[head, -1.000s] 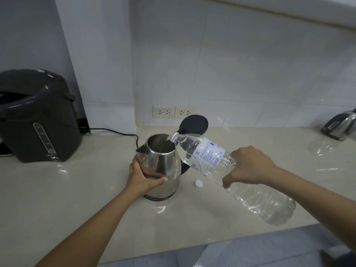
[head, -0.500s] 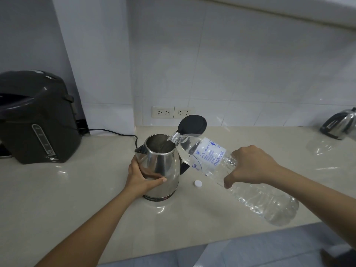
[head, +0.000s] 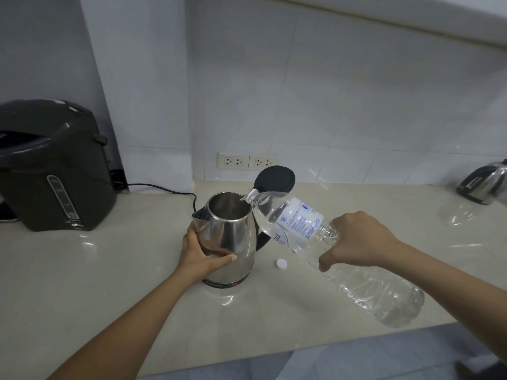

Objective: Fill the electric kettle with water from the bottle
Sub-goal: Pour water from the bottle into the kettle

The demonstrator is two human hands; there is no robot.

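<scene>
A steel electric kettle point(head: 233, 237) stands on the beige counter point(head: 82, 283), its black lid point(head: 275, 179) flipped up at the back. My left hand point(head: 200, 256) wraps the kettle's left side. My right hand point(head: 359, 242) grips a clear plastic water bottle point(head: 296, 226) around its middle. The bottle is tilted, its open neck resting at the kettle's right rim and its base low over the counter's front edge. The bottle's white cap point(head: 280, 263) lies on the counter between kettle and bottle.
A dark grey hot-water dispenser point(head: 52, 165) stands at the back left, its black cord point(head: 164, 189) running behind the kettle. Two wall sockets point(head: 247, 161) sit above the counter. Another steel kettle point(head: 485, 182) is at the far right edge.
The bottle's base has risen slightly in my right hand, steepening its tilt toward the kettle. My left hand stays on the kettle.
</scene>
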